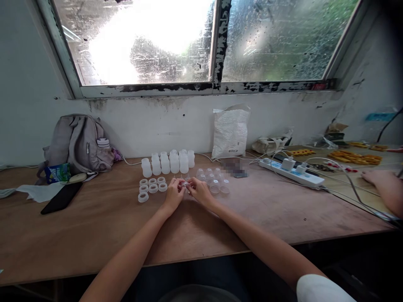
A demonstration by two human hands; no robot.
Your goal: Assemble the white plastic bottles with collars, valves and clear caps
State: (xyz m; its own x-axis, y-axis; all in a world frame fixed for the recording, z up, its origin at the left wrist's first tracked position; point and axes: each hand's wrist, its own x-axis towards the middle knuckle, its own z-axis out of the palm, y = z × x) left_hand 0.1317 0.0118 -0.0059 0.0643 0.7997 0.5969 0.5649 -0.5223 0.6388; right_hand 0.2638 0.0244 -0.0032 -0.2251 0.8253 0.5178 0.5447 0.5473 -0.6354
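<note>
My left hand (174, 193) and my right hand (200, 192) meet over the middle of the table, fingertips pinched around one small clear plastic piece (185, 184). Fingers cover much of that piece, so its exact kind does not show. Just left of my left hand lie several translucent white plastic rings (153, 188), set out in rows. Behind them several frosted white baby bottles (165, 164) without caps stand upright in a group. Close to the right of my right hand sit several clear domed caps (214, 187) on the tabletop.
A grey backpack (80, 142) leans on the wall at left, near a black phone (62, 198). A white plastic bag (231, 132) stands at the back. To the right are a power strip (291, 173) with cables, yellow parts (354, 158) and another person's hand (374, 178).
</note>
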